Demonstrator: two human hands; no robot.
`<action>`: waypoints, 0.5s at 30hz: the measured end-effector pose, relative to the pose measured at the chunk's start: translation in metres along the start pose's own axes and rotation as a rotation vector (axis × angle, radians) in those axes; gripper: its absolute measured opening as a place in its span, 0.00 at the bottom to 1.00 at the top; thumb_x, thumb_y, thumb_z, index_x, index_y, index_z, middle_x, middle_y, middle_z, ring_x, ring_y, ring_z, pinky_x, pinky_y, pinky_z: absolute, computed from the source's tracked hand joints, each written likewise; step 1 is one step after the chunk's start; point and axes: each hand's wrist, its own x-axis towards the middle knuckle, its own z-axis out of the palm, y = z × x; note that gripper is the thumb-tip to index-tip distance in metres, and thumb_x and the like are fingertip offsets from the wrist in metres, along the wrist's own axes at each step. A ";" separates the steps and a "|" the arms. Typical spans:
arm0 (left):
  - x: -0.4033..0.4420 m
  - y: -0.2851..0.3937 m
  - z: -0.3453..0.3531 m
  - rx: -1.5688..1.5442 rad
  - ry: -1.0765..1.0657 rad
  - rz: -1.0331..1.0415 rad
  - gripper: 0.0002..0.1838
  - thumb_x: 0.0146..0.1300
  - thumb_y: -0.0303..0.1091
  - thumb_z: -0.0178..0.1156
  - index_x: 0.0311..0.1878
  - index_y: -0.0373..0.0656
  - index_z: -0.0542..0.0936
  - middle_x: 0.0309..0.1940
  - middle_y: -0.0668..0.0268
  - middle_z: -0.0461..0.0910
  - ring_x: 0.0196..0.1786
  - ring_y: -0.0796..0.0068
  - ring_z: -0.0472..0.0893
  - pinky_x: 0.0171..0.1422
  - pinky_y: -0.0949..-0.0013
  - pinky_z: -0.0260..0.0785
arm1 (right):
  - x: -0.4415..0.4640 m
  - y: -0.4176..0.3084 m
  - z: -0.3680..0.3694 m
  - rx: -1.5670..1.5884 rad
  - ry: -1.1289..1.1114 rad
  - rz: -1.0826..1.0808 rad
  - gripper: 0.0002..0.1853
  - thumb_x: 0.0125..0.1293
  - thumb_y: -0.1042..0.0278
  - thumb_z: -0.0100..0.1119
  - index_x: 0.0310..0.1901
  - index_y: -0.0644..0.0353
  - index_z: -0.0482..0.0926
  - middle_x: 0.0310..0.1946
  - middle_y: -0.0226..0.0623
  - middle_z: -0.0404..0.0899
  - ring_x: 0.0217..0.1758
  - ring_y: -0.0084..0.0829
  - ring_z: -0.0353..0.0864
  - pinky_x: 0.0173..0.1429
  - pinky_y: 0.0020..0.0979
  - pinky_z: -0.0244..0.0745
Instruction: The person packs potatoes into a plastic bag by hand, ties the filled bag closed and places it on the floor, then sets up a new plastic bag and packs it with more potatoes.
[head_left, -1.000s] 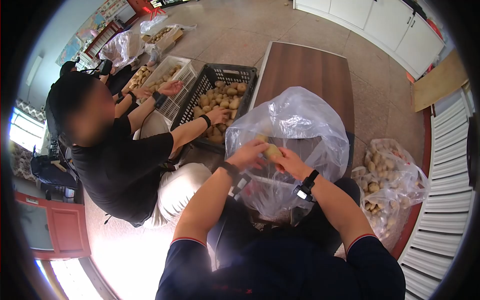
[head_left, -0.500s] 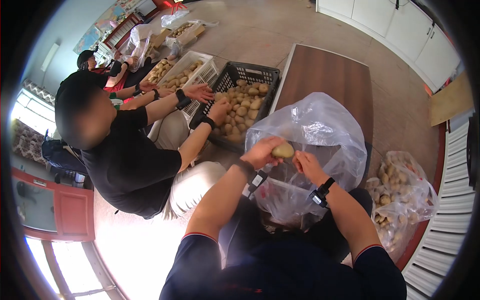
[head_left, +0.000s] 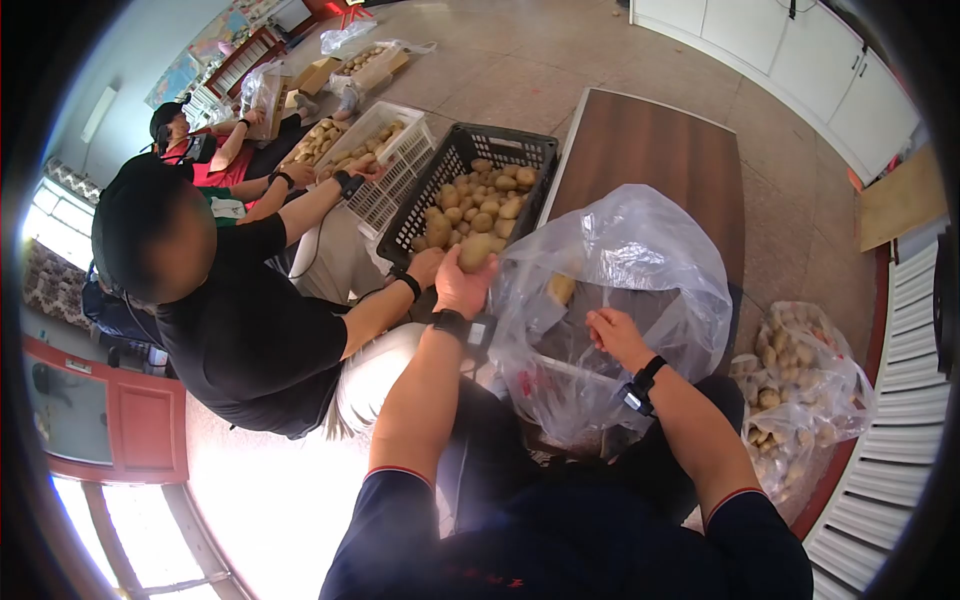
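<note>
At the near edge of the black crate point(head_left: 545, 165), my left hand point(head_left: 462, 290) has its fingers around a potato point(head_left: 475, 252). Many more potatoes point(head_left: 487, 205) lie in that crate. Over the open clear plastic bag point(head_left: 645, 250), my right hand point(head_left: 614, 335) is closed, its fingertips pressed together; whatever they may pinch is too small to make out. Another potato point(head_left: 561, 289) is in the bag, on its left side. A co-worker's hand point(head_left: 427, 268) is just left of my left hand.
A co-worker in black point(head_left: 250, 330) sits close on my left; another person in red point(head_left: 215, 165) sits farther off. A white crate point(head_left: 418, 150) holds potatoes. Behind the bag stands a brown wooden board point(head_left: 650, 150). Bagged potatoes point(head_left: 790, 360) lie on the floor at right.
My left hand has moved left from over the bag to the black crate. A potato now lies in the bag. The co-worker's hands have shifted left; my right hand stays almost in place.
</note>
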 end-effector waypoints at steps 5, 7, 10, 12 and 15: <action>0.017 0.005 -0.022 -0.055 -0.003 0.088 0.20 0.73 0.39 0.51 0.61 0.36 0.68 0.58 0.52 0.72 0.58 0.46 0.74 0.61 0.47 0.75 | 0.001 0.006 -0.001 0.006 -0.008 0.004 0.17 0.72 0.57 0.55 0.33 0.64 0.78 0.22 0.29 0.76 0.22 0.19 0.73 0.27 0.24 0.68; 0.021 0.006 -0.026 -0.055 0.005 0.081 0.21 0.72 0.37 0.52 0.62 0.35 0.67 0.60 0.51 0.71 0.60 0.44 0.73 0.64 0.46 0.74 | 0.002 0.005 0.000 -0.018 0.025 -0.007 0.17 0.71 0.57 0.56 0.35 0.65 0.78 0.23 0.30 0.76 0.22 0.21 0.74 0.28 0.26 0.69; 0.029 0.006 -0.032 -0.064 0.076 0.150 0.24 0.72 0.37 0.51 0.65 0.33 0.62 0.63 0.51 0.67 0.62 0.44 0.72 0.65 0.47 0.74 | 0.010 0.017 -0.008 -0.132 0.094 -0.093 0.14 0.70 0.59 0.58 0.40 0.65 0.79 0.25 0.33 0.78 0.24 0.24 0.76 0.31 0.28 0.72; 0.030 0.005 -0.029 -0.053 0.133 0.133 0.25 0.72 0.37 0.51 0.66 0.33 0.61 0.63 0.51 0.66 0.61 0.44 0.73 0.65 0.48 0.73 | 0.015 0.023 -0.012 -0.221 0.127 -0.167 0.14 0.69 0.60 0.59 0.44 0.64 0.79 0.27 0.34 0.79 0.26 0.26 0.77 0.32 0.28 0.73; 0.023 0.004 -0.020 0.023 0.154 0.112 0.23 0.72 0.38 0.51 0.63 0.34 0.63 0.59 0.52 0.69 0.57 0.47 0.75 0.62 0.50 0.75 | 0.023 0.014 -0.016 -0.476 0.317 -0.430 0.13 0.65 0.63 0.62 0.45 0.64 0.79 0.32 0.43 0.82 0.34 0.42 0.82 0.41 0.40 0.76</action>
